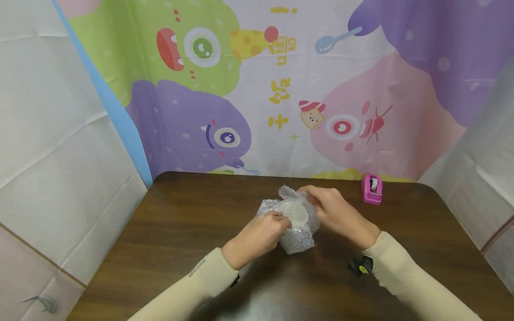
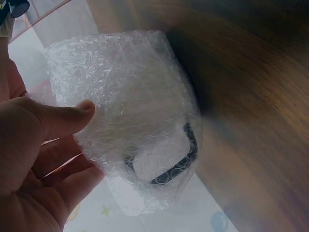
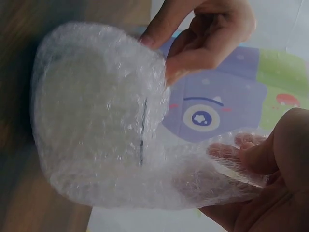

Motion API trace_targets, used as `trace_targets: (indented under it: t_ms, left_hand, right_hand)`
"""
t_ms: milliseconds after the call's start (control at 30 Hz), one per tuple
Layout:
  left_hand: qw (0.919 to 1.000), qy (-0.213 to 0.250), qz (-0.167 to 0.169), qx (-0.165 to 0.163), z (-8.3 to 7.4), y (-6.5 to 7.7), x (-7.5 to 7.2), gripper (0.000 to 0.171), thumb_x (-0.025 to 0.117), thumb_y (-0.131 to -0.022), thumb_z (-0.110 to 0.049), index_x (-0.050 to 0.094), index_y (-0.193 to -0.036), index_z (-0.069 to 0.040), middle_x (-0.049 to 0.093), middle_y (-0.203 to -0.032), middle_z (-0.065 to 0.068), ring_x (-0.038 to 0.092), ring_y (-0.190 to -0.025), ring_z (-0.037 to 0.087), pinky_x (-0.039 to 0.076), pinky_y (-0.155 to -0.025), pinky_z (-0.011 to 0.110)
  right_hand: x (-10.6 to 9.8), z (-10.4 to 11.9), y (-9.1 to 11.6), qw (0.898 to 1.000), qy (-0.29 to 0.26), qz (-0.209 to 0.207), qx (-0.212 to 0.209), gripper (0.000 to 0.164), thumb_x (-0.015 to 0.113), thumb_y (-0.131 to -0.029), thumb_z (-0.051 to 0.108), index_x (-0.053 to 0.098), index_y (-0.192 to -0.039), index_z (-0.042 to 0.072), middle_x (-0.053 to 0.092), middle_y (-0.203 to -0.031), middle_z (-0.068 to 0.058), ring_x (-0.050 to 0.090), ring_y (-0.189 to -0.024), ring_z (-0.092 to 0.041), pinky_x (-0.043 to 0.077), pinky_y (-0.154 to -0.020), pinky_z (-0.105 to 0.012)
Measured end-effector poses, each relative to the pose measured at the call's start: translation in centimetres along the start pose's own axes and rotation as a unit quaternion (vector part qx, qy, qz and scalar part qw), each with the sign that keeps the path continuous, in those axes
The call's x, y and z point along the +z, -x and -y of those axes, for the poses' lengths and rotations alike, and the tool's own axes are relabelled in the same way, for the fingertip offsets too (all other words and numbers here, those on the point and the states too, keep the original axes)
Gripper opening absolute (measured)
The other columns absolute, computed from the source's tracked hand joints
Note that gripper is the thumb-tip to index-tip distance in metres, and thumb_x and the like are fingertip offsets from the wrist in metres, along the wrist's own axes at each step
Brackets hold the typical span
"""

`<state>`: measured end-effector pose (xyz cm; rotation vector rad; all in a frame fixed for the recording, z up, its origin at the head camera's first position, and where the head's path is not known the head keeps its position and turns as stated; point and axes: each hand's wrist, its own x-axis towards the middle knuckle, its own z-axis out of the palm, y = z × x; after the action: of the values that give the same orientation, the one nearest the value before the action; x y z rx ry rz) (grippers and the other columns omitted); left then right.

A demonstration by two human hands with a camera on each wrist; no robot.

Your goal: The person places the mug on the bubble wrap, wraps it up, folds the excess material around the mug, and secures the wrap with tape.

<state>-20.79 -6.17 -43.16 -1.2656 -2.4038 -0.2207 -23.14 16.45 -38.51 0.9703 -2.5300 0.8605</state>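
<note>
A pale, round-topped object (image 1: 296, 213) stands on the table inside clear bubble wrap (image 1: 298, 240). Through the layers in the left wrist view, a dark curved band (image 2: 177, 166) shows low on it; its exact kind is blurred by the wrap. My left hand (image 1: 261, 232) pinches the wrap's edge at the object's left side, thumb on the outside. On the other side, my right hand (image 1: 335, 211) holds a loose flap of the wrap between thumb and fingers. That flap (image 3: 203, 179) stretches away from the object in the right wrist view.
A pink tape dispenser (image 1: 372, 189) sits near the back right of the brown wooden table (image 1: 188, 209). Behind the table hangs a cartoon-printed curtain (image 1: 257, 89). Pale panels (image 1: 60, 133) close off both sides.
</note>
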Motion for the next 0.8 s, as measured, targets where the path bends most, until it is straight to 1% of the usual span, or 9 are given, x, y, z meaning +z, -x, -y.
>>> trace_targets:
  t_ms: [67,200,367,467,567,600,667,733,800]
  left_hand:
    - [1.0,0.001,0.002,0.0,0.0,-0.1,0.0,0.01,0.077,-0.089,-0.008,0.068,-0.088,-0.012,0.072,-0.086,-0.001,0.071,-0.086,0.016,0.058,-0.077,0.029]
    - [0.9999,0.006,0.008,0.001,0.1,-0.2,-0.1,0.008,0.076,-0.09,-0.007,0.069,-0.089,-0.011,0.072,-0.087,-0.001,0.071,-0.085,0.015,0.058,-0.078,0.03]
    - [0.9997,0.017,0.018,-0.002,0.2,-0.1,-0.1,0.005,0.074,-0.09,-0.005,0.071,-0.091,-0.009,0.073,-0.088,0.0,0.072,-0.086,0.015,0.059,-0.078,0.03]
    - [0.9995,0.022,0.021,-0.006,0.2,-0.1,-0.1,0.005,0.074,-0.09,-0.004,0.072,-0.092,-0.008,0.073,-0.089,0.001,0.072,-0.086,0.015,0.059,-0.078,0.03]
    - [0.9995,0.018,0.024,-0.007,0.2,-0.1,0.0,0.005,0.074,-0.091,-0.005,0.072,-0.093,-0.009,0.073,-0.089,0.0,0.071,-0.084,0.015,0.059,-0.075,0.029]
    - [0.9996,0.015,0.023,-0.007,0.2,-0.1,0.0,0.005,0.074,-0.092,-0.006,0.072,-0.093,-0.01,0.073,-0.088,0.001,0.07,-0.082,0.015,0.058,-0.074,0.028]
    - [0.9997,0.009,0.023,-0.006,0.2,-0.1,0.1,0.004,0.073,-0.092,-0.006,0.071,-0.093,-0.01,0.072,-0.086,0.0,0.069,-0.08,0.015,0.058,-0.071,0.028]
    - [0.9998,0.003,0.02,-0.004,0.2,-0.1,0.1,0.003,0.073,-0.093,-0.008,0.072,-0.094,-0.01,0.071,-0.084,0.0,0.068,-0.077,0.015,0.057,-0.069,0.028]
    - [0.9999,-0.001,0.016,-0.001,0.2,-0.2,0.1,0.004,0.074,-0.092,-0.008,0.072,-0.093,-0.011,0.071,-0.083,0.0,0.068,-0.076,0.015,0.057,-0.068,0.029]
  right_hand:
    - [0.1,0.2,0.0,1.0,0.001,0.009,-0.001,0.025,0.058,-0.096,-0.009,0.072,-0.115,0.0,0.077,-0.109,-0.014,0.074,-0.097,-0.025,0.062,-0.08,-0.043]
    - [0.5,0.5,0.0,1.0,0.009,0.026,-0.006,0.026,0.058,-0.093,-0.009,0.073,-0.113,0.0,0.077,-0.105,-0.013,0.071,-0.087,-0.021,0.06,-0.072,-0.037]
    - [1.0,0.6,0.2,0.998,0.022,0.047,-0.024,0.031,0.057,-0.089,-0.012,0.074,-0.11,0.003,0.075,-0.094,-0.007,0.059,-0.073,-0.012,0.052,-0.064,-0.026]
    - [1.2,0.5,0.1,0.997,0.024,0.065,-0.031,0.028,0.058,-0.092,-0.009,0.074,-0.111,0.004,0.075,-0.094,-0.006,0.052,-0.068,-0.007,0.048,-0.062,-0.023]
    - [1.1,0.4,0.0,0.994,0.007,0.11,-0.017,0.021,0.059,-0.1,0.005,0.073,-0.116,0.005,0.077,-0.102,-0.005,0.058,-0.071,-0.007,0.053,-0.066,-0.026]
    - [1.0,0.3,-0.1,0.992,-0.004,0.125,-0.007,0.02,0.059,-0.103,0.011,0.073,-0.115,0.005,0.076,-0.101,-0.006,0.06,-0.072,-0.009,0.054,-0.066,-0.028]
    - [0.8,0.1,-0.4,0.989,-0.025,0.144,0.016,0.025,0.054,-0.107,0.02,0.073,-0.115,0.006,0.077,-0.104,-0.005,0.068,-0.082,-0.012,0.059,-0.074,-0.034]
    - [0.7,-0.2,-0.7,0.989,-0.042,0.141,0.036,0.027,0.051,-0.109,0.022,0.073,-0.113,0.006,0.077,-0.101,-0.005,0.072,-0.09,-0.018,0.061,-0.08,-0.039]
    - [0.7,-0.6,-1.0,0.991,-0.053,0.117,0.046,0.023,0.052,-0.107,0.015,0.073,-0.108,0.004,0.076,-0.093,-0.006,0.073,-0.085,-0.021,0.061,-0.077,-0.038]
